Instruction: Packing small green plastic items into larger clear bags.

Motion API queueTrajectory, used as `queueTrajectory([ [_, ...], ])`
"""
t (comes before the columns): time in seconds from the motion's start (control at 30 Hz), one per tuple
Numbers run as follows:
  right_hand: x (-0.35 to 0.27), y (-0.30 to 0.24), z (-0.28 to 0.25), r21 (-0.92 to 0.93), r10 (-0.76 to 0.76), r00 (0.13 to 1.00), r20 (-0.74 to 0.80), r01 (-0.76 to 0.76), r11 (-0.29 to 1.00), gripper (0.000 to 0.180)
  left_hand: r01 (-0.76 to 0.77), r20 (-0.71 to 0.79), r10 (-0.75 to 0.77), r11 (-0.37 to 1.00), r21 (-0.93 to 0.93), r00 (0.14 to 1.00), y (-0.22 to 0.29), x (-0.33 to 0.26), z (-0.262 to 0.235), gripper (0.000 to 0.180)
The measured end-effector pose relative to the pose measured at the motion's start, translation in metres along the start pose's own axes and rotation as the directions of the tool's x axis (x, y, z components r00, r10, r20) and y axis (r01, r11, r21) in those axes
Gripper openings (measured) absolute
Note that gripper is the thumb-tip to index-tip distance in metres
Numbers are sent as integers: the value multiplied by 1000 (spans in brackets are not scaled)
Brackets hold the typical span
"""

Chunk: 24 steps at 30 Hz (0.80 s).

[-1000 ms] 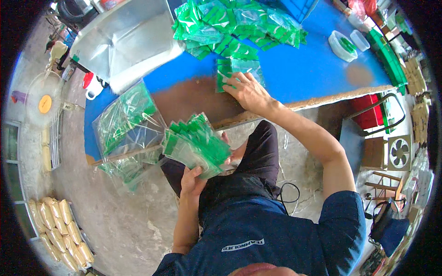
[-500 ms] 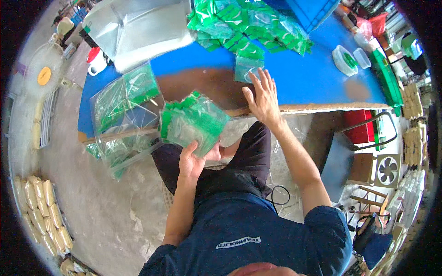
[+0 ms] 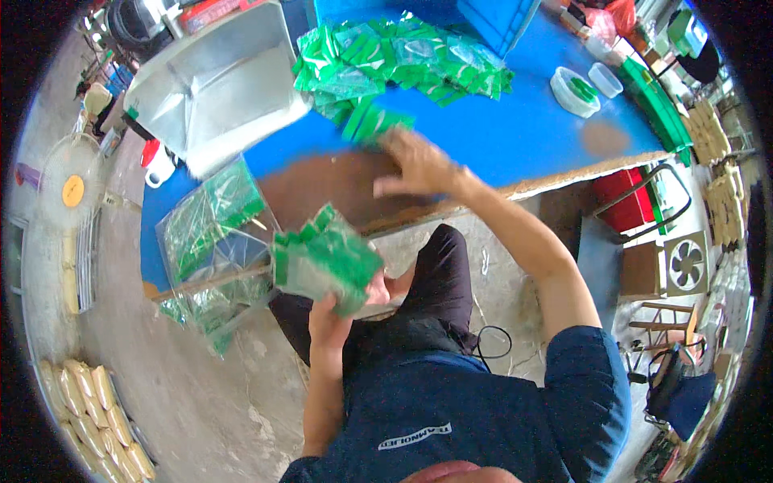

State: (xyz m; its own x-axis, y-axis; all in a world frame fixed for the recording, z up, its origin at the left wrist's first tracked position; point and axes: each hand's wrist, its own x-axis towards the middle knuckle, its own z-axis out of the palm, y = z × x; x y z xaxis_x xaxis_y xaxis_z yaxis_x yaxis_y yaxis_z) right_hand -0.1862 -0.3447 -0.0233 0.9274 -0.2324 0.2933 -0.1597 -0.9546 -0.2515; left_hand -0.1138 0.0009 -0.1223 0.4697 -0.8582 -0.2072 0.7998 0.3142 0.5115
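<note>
My left hand (image 3: 328, 326) is closed around a fanned stack of flat green-and-clear plastic packets (image 3: 326, 262), held above my lap in front of the table edge. Over the table, my right hand (image 3: 420, 167) is blurred, its thumb spread away from the fingers. Its fingertips are at a green packet (image 3: 372, 121) at the near side of a heap of similar packets (image 3: 403, 60); whether they press on it is hard to tell. Left of the stack, a large clear plastic bag (image 3: 213, 233) with green packets inside hangs over the table edge.
The blue tabletop (image 3: 515, 137) has a worn brown patch and edge. A metal tray (image 3: 233, 88) stands back left, beside a red-and-white mug (image 3: 157, 167). A blue crate (image 3: 499, 24) is behind the heap. Right lie plastic tubs (image 3: 573, 92) and a green strip (image 3: 656, 109).
My right hand has moved left across the table toward the green packet by the heap. My left hand still holds the stack, slightly lower in view. The whole view has shifted a little.
</note>
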Motion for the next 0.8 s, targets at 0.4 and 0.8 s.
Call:
queueTrajectory([
  [0.4,-57,-93,-24,851,243,937,250,-332,407,36,-41,-10,42,994,98,999,13,30,53,71],
  [0.8,116,284,-75,57,638,691,-340,-662,747,107,-404,286,601,67,912,747,19,127,95,39],
])
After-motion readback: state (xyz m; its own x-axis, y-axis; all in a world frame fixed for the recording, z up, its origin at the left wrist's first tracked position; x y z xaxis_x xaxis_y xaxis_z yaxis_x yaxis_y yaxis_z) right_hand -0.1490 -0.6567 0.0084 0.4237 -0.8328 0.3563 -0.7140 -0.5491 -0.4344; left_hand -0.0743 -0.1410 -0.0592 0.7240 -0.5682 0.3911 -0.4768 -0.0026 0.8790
